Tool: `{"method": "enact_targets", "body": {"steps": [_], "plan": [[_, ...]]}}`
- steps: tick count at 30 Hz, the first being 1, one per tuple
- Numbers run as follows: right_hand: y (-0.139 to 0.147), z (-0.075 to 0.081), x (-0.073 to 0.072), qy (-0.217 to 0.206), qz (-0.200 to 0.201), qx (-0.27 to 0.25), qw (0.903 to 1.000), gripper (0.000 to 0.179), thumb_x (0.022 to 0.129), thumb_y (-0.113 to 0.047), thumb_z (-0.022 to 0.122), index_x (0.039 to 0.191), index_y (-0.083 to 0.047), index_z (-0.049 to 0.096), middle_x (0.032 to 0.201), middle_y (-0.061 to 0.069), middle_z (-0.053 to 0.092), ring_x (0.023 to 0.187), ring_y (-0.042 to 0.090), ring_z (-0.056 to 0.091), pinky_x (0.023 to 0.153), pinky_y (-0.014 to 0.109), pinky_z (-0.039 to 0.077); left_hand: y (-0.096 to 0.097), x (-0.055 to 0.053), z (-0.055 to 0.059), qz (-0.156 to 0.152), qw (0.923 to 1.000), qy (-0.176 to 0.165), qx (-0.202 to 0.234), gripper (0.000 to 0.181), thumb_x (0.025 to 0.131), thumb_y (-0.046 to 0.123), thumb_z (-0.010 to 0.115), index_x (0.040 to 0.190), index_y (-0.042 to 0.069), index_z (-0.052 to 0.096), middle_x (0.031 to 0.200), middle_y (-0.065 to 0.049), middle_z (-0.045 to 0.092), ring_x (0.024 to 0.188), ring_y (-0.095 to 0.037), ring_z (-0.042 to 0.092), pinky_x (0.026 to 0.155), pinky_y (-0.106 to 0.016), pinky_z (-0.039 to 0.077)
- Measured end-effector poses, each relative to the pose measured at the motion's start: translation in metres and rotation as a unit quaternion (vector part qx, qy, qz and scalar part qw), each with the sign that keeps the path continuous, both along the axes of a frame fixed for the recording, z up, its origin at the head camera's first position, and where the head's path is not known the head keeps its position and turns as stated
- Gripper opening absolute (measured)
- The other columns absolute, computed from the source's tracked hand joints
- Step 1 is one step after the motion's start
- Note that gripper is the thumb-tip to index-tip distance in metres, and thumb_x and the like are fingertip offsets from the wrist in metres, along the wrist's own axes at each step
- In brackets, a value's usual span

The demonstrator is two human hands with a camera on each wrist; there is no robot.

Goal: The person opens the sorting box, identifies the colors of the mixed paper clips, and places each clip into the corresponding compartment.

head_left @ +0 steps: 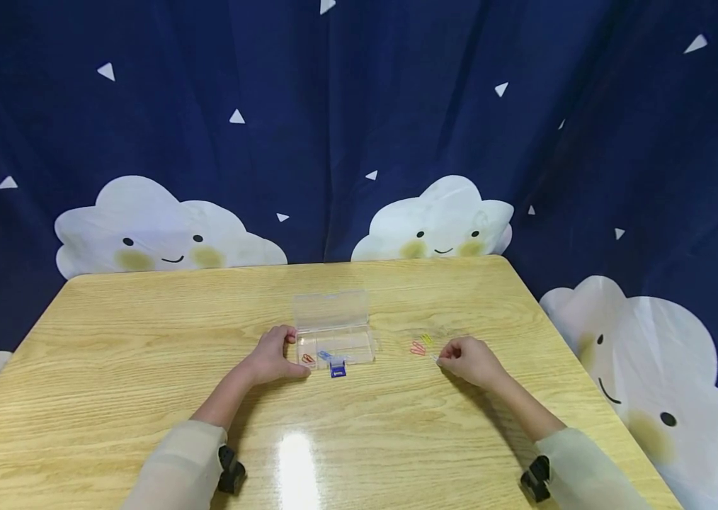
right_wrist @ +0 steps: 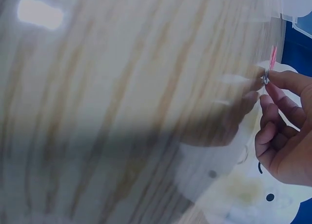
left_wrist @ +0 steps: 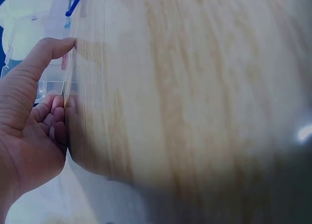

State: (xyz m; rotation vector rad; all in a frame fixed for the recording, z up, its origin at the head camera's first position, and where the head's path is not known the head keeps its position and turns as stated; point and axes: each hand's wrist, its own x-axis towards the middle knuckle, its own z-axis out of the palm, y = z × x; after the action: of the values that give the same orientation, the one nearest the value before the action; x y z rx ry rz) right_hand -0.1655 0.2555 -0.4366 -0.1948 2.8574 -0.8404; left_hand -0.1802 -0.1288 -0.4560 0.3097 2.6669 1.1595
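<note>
A clear plastic compartment box (head_left: 362, 347) lies on the table with its lid (head_left: 331, 310) raised at the back and a blue latch (head_left: 337, 369) at the front. Inside are red paper clips (head_left: 308, 359) in the left compartment and blue paper clips (head_left: 324, 355) beside them. My left hand (head_left: 272, 359) grips the box's left end, thumb at the front corner, fingers on the side. To the right of the box, my right hand (head_left: 472, 363) pinches white paper clips (right_wrist: 265, 77) between thumb and index finger. Pink paper clips (head_left: 418, 348) and yellow paper clips (head_left: 426, 339) lie near its fingertips.
The wooden table (head_left: 142, 340) reaches back to a dark blue curtain (head_left: 308, 106) printed with clouds and triangles. A bright light reflection (head_left: 297, 467) shows on the tabletop in front of the box.
</note>
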Motion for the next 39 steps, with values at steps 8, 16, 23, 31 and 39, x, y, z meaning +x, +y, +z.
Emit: {"method": "enact_targets", "body": {"steps": [8,16,23,31,39], "plan": [[-0.0014,-0.0006,-0.0004,-0.002,0.004,0.010,0.9999,0.010,0.084,-0.021,0.067,0.081,-0.012,0.066,0.071,-0.001,0.057,0.061,0.012,0.046,0.056,0.027,0.038,0.0000,0.0008,0.0020,0.000,1.0000,-0.006,-0.003,0.067,0.063,0.025,0.083,0.115,0.002,0.046,0.110,-0.010,0.048,0.097,-0.023,0.040,0.083,-0.034,0.036],[-0.0032,0.0002,-0.0003,0.011,0.010,0.029,0.9995,0.010,0.083,-0.021,0.067,0.079,-0.012,0.066,0.068,-0.002,0.057,0.057,0.012,0.046,0.054,0.027,0.038,0.0001,0.0006,0.0018,0.001,1.0000,-0.006,-0.003,0.067,0.063,0.025,0.083,0.114,0.002,0.046,0.109,-0.010,0.048,0.097,-0.023,0.039,0.083,-0.033,0.036],[-0.0056,0.0014,-0.0004,0.007,0.002,0.033,0.9994,0.010,0.084,-0.019,0.066,0.078,-0.012,0.065,0.068,-0.001,0.057,0.057,0.012,0.047,0.054,0.026,0.038,-0.0001,0.0007,0.0018,-0.001,1.0000,0.000,0.000,0.066,0.062,0.024,0.083,0.112,0.001,0.046,0.107,-0.010,0.048,0.094,-0.022,0.039,0.080,-0.032,0.036],[-0.0052,0.0003,-0.0012,0.017,0.004,0.024,0.9995,0.009,0.083,-0.016,0.066,0.076,-0.011,0.064,0.068,-0.001,0.057,0.059,0.012,0.047,0.056,0.027,0.038,0.0003,0.0007,0.0003,-0.001,1.0000,-0.006,-0.002,0.066,0.063,0.025,0.083,0.113,0.002,0.046,0.106,-0.009,0.047,0.093,-0.022,0.039,0.078,-0.030,0.036],[-0.0053,0.0007,-0.0004,0.011,0.003,0.008,0.9999,0.009,0.082,-0.014,0.065,0.075,-0.010,0.063,0.068,0.000,0.057,0.059,0.012,0.047,0.054,0.026,0.038,-0.0008,-0.0001,-0.0004,-0.004,1.0000,-0.004,0.000,0.067,0.064,0.027,0.082,0.114,0.002,0.045,0.107,-0.010,0.048,0.093,-0.022,0.039,0.078,-0.031,0.036]]}}
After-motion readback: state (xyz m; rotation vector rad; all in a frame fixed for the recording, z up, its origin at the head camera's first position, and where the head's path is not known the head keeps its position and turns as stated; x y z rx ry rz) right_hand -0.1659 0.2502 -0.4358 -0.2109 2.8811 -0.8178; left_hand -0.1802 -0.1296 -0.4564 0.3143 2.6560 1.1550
